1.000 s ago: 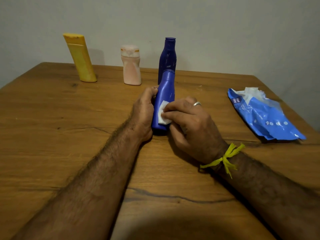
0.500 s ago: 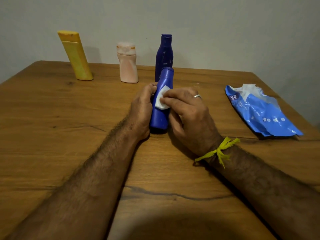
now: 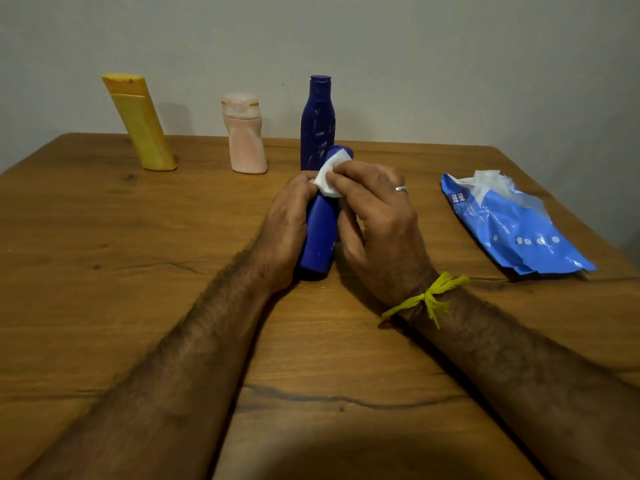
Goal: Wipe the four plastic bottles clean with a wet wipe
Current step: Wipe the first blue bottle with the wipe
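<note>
A blue bottle (image 3: pixel 320 233) stands on the wooden table (image 3: pixel 104 271) at the middle, tilted slightly away from me. My left hand (image 3: pixel 285 223) grips its left side. My right hand (image 3: pixel 374 216) presses a white wet wipe (image 3: pixel 329 180) against the bottle's upper part, near the cap. Behind it, along the wall, a yellow bottle (image 3: pixel 140 123), a pale pink bottle (image 3: pixel 244 135) and a dark blue bottle (image 3: pixel 318 124) stand in a row; the dark blue one shows whitish smears.
A blue pack of wet wipes (image 3: pixel 512 223) lies on the table at the right, with a white wipe sticking out of its top. A grey wall rises just behind the bottles. The table's right edge runs close to the pack.
My right hand has slid the wipe up the blue bottle, from its lower body to near the cap. My left hand keeps its grip on the bottle.
</note>
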